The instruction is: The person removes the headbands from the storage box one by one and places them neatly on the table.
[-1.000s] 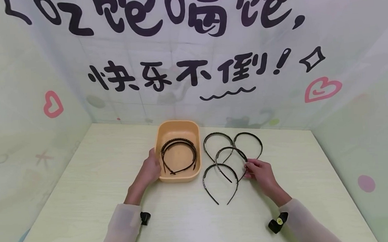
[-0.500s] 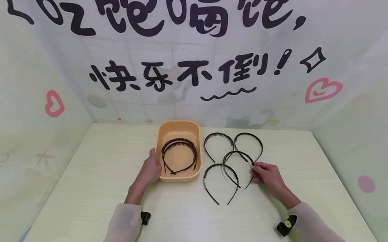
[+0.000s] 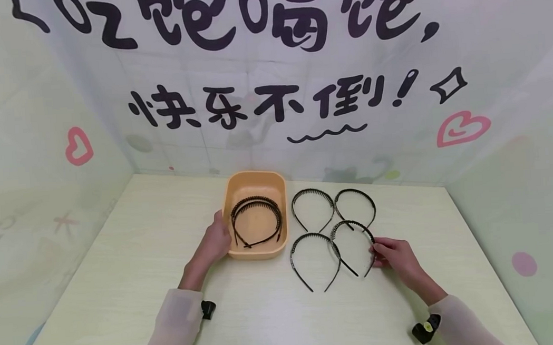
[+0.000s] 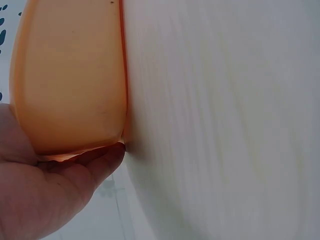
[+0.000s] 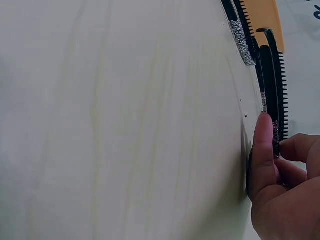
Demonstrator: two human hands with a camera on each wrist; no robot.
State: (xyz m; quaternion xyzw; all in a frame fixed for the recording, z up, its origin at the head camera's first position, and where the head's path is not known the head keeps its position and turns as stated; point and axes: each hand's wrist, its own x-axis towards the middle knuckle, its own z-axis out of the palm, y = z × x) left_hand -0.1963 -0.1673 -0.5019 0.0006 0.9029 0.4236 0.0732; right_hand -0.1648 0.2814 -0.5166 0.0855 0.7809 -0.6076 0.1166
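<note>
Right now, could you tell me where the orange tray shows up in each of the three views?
Head: the orange tray sits at mid-table, with the left hand on its near-left corner.
Left wrist: it fills the upper left, above the hand.
Right wrist: only a sliver at the top right.
Shared landmark: the pale wooden table.

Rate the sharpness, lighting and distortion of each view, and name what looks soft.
Head view: even, soft light, faint shadows; wide-angle bend at the wall edges; headbands and orange bin sharp. Left wrist view: bin wall and left hand too close, soft; table grain smeared. Right wrist view: right hand fairly clear, tabletop hazy.
</note>
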